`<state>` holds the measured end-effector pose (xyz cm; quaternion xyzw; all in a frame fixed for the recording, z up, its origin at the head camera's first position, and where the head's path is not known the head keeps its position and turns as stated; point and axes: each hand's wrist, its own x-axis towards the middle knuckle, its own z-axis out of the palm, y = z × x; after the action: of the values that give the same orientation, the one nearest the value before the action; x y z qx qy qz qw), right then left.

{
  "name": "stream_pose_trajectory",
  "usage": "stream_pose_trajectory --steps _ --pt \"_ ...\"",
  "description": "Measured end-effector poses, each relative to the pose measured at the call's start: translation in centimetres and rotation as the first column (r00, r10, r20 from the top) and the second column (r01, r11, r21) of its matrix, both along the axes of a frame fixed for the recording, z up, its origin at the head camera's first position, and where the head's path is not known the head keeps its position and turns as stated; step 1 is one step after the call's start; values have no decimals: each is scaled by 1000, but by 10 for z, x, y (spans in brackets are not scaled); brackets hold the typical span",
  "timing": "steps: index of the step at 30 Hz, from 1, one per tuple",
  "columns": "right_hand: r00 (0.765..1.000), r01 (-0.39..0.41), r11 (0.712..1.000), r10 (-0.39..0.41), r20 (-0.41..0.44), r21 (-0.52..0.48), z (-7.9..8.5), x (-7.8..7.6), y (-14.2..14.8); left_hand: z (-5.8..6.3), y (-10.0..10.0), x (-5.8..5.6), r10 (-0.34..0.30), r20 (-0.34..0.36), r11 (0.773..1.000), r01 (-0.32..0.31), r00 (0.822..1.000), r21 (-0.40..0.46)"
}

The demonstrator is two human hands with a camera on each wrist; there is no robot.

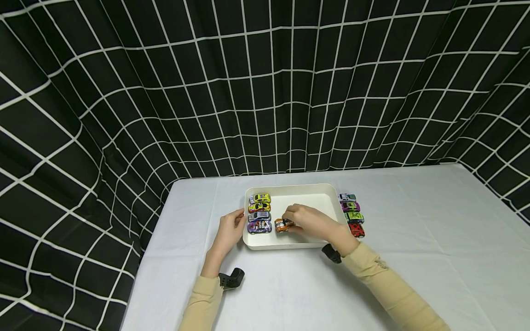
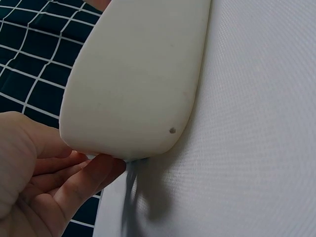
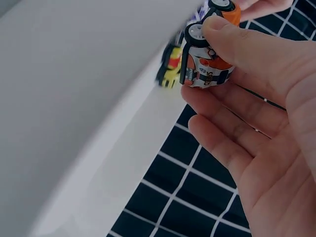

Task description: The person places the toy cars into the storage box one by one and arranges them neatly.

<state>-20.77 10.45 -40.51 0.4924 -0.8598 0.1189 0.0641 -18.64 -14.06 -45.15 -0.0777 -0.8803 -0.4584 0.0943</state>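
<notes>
My right hand (image 1: 308, 221) pinches an orange and white toy car (image 3: 210, 66) between thumb and fingers, low inside the white tray (image 1: 306, 246). Left of that car, a column of toy cars lines the tray's left side. Nearest is a purple one (image 1: 259, 227), then a silver-grey one (image 1: 259, 216), a yellow and red one (image 1: 259, 207) and a yellow one (image 1: 260, 198). Outside the tray's left wall is my left hand (image 1: 228, 230). In the left wrist view, its bent, relaxed fingers (image 2: 91, 180) touch the tray's end near a corner.
Along the outside of the tray's right wall stand more toy cars: a teal one (image 1: 347, 197), a purple one (image 1: 352, 207), a green one (image 1: 354, 217) and a red one (image 1: 357, 230). A white cloth covers the table (image 1: 281, 294). A black gridded curtain (image 1: 256, 82) hangs behind.
</notes>
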Motion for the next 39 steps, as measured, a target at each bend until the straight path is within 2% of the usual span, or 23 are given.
stream_pose_trajectory --steps 10,16,39 --pt "994 -39 999 40 100 -11 -1 6 -12 1 0 1 0 7 1000 0 1000 6" --pt "991 -66 998 65 116 10 -3 7 -19 0 -1 1 -2 -1 1000 2 1000 -1" --pt "977 -81 996 73 202 31 -8 6 -39 0 -1 0 -1 8 1000 1 1000 -3"
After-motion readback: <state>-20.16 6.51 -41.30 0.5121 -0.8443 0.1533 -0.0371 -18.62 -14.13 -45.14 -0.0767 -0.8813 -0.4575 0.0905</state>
